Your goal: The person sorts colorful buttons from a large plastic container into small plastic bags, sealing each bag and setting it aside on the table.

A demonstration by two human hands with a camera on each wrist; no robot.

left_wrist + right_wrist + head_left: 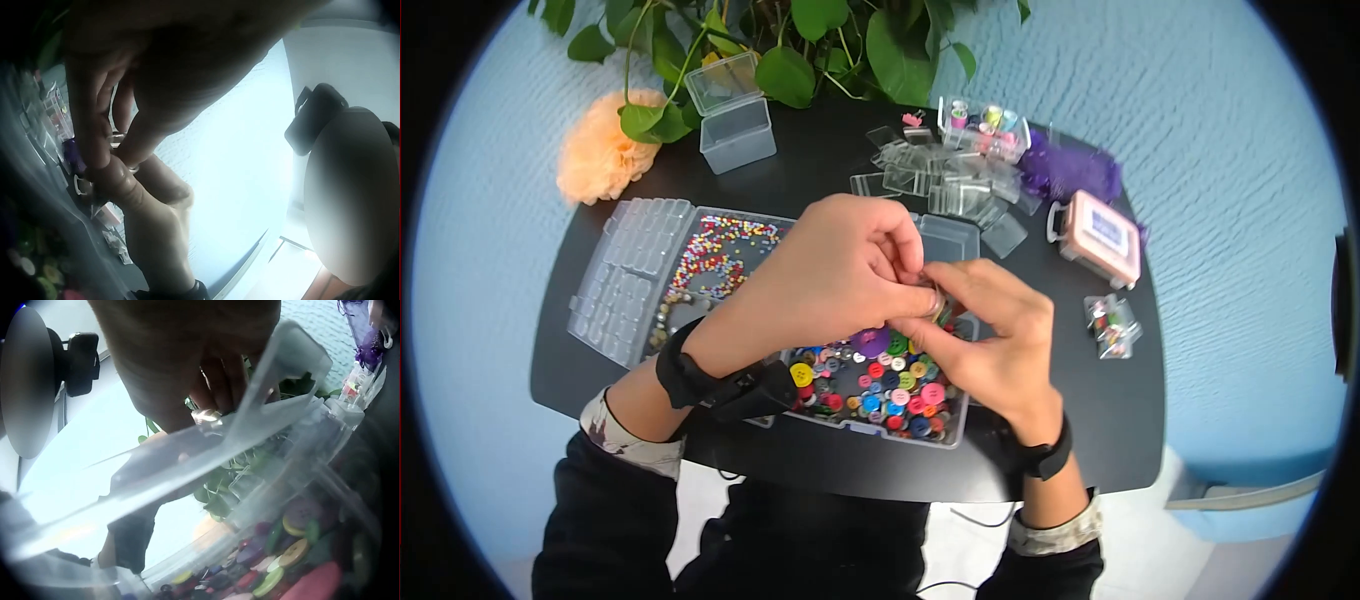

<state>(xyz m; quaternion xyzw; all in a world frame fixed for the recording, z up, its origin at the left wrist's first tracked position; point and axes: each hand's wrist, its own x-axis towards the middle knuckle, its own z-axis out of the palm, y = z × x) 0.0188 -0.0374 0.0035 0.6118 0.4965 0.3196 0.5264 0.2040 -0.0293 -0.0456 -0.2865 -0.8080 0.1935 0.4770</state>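
Over the partitioned clear box (967, 235), both hands meet at the fingertips. My left hand (830, 265) pinches a small, shiny, ring-like item (937, 303) between thumb and fingers. From the right, my right hand (1000, 345) grips the same item with thumb and forefinger. The item (117, 139) shows between the fingers in the left wrist view, and as a glint (207, 417) in the right wrist view; its exact form is partly hidden. Beneath the hands lie colourful buttons (900, 397), with a large purple button (870, 343) close to the left thumb.
Small beads (710, 255) fill the box's left part, beside its ridged lid (620, 285). Behind stand an open clear container (738, 135), small clear boxes (960, 180) and a tray of spools (985, 128). A pink case (1100, 238) and small packets (1112, 326) lie right.
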